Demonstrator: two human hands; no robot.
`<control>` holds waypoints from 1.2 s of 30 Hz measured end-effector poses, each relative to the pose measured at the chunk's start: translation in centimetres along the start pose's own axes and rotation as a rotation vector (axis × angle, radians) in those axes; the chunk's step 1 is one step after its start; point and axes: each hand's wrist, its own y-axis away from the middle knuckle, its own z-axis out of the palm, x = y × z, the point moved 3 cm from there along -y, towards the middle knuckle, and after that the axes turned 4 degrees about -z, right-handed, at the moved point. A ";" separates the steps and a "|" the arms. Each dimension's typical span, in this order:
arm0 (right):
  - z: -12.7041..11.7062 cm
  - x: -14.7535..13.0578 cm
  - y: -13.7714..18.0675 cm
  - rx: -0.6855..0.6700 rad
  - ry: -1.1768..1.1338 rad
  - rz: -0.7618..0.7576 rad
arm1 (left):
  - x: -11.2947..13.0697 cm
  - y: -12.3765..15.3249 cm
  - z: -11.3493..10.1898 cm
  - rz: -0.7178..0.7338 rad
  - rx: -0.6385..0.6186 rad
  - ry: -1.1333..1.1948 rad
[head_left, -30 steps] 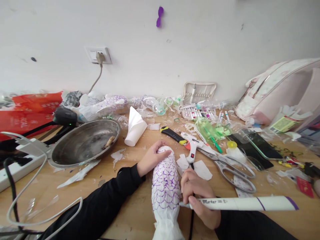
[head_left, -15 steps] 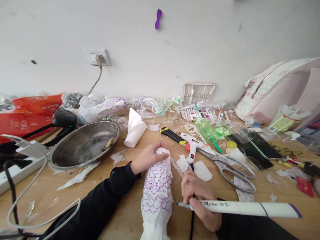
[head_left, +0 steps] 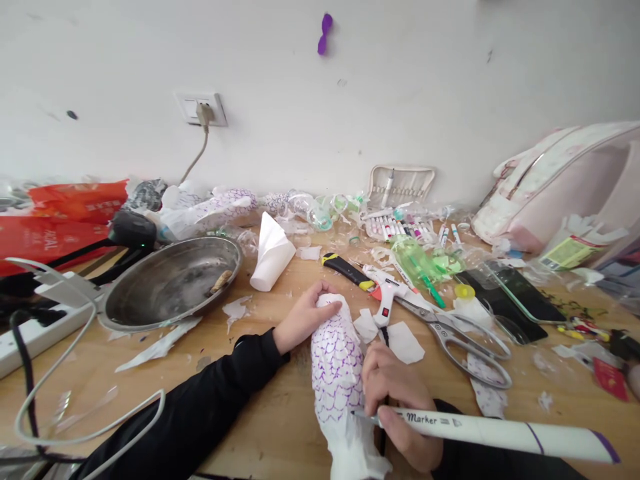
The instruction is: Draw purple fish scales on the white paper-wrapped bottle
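A white paper-covered form (head_left: 338, 373), shaped like a fish body and drawn over with purple scale outlines, lies on the table in front of me. My left hand (head_left: 311, 316) is closed around its far end, thumb across the top. In my right hand (head_left: 400, 393) is a white marker (head_left: 493, 432) with purple bands, held in a pinch. The marker's tip meets the right side of the form, at the lower edge of the scales. Below that, the paper is plain white and narrows, then flares at the bottom.
A metal bowl (head_left: 175, 319) and a rolled white paper (head_left: 270, 257) stand left. Beyond the form lie a utility knife (head_left: 345, 269), a glue gun (head_left: 387, 293), scissors (head_left: 450, 333) and phones (head_left: 525, 293). A power strip (head_left: 45, 337) with cables sits at far left, a pink backpack (head_left: 555, 180) at right.
The paper form has shifted right and tilted, my left hand moving with it. The marker's tip, formerly just off the form's right side, now touches it. My right hand has barely moved.
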 end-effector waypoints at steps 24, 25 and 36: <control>0.2 -0.5 -0.5 0.013 0.094 -0.063 | 0.3 0.0 -0.1 0.007 -0.021 -0.023; 0.1 -0.4 -0.5 0.019 0.091 -0.059 | 0.3 0.0 -0.1 0.006 -0.018 -0.028; -0.7 0.2 -0.6 0.067 0.069 -0.051 | 0.6 0.2 -0.1 0.022 0.003 -0.030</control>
